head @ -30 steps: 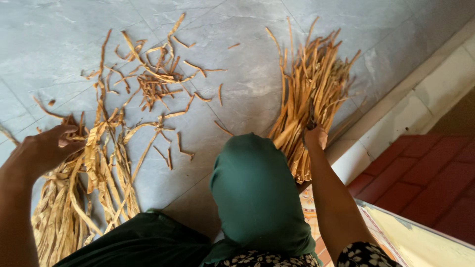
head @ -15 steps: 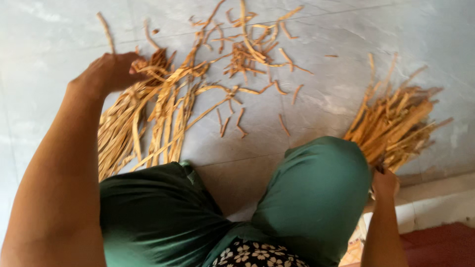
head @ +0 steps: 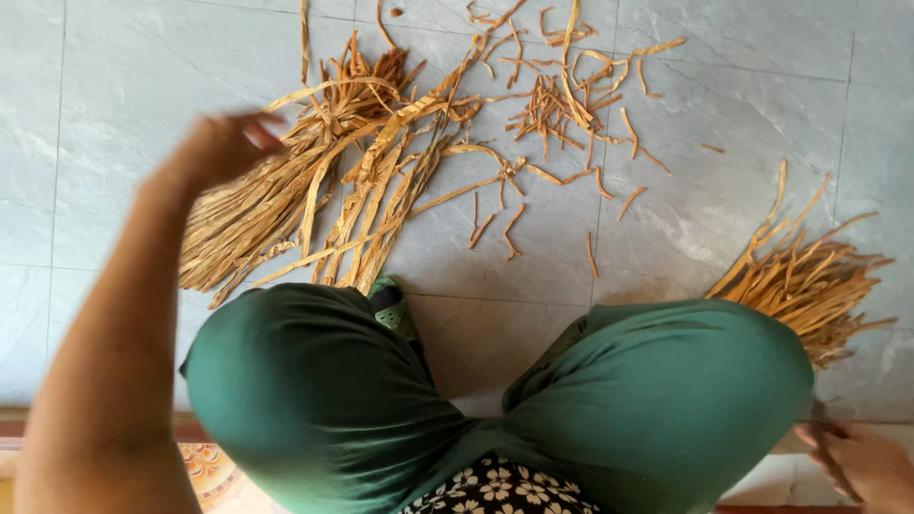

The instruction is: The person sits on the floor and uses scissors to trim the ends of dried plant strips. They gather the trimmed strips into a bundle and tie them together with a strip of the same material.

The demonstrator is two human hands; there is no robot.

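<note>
Head view: my left hand [head: 221, 148], fingers loosely spread and holding nothing, hovers above the strip bundle [head: 314, 190] on the tiled floor [head: 114, 76]; I judge I'm sorting strips, so next I need a sure grasp. Whether my right hand [head: 862, 466] grips anything, I cannot tell.

Two hands: left hand [head: 221, 148], blurred, above the strips; right hand [head: 862, 464] at the bottom right corner. Two bundles of tan dried strips: a large bundle [head: 314, 190] on the left, a smaller bundle [head: 809, 286] on the right. One loose scatter of short scraps [head: 562, 114], too many to count. Two green-clad knees [head: 324, 400].
</note>
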